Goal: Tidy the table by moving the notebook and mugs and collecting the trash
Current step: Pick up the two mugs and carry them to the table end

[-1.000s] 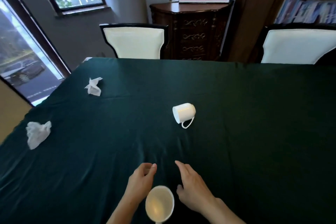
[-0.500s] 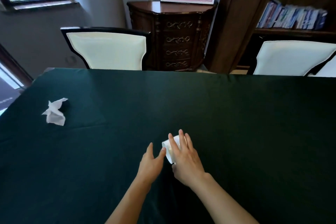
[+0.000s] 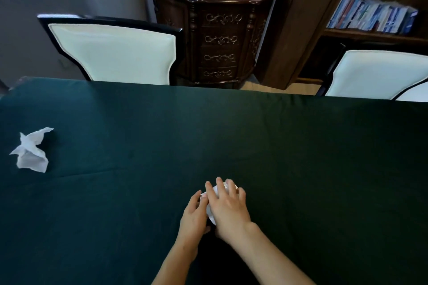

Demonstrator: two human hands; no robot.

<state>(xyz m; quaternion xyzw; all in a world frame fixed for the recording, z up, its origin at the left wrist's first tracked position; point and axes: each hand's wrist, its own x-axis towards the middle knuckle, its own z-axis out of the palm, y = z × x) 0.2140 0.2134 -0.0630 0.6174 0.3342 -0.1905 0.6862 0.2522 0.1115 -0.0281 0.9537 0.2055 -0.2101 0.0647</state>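
Note:
A white mug lies on its side on the dark green tablecloth, almost fully covered by my hands. My right hand is wrapped over the top of it, fingers spread across its body. My left hand presses against the mug's left end with the thumb at its rim. A crumpled white tissue lies far to the left on the cloth. No notebook or second mug is in view.
Two white-backed chairs stand behind the far table edge, the left chair and the right chair. A dark carved cabinet and a bookshelf stand beyond them.
Both hands left the near upright mug and reached forward to the tipped mug. The right hand has closed over it and the left has come against its side. The view shifted forward and right.

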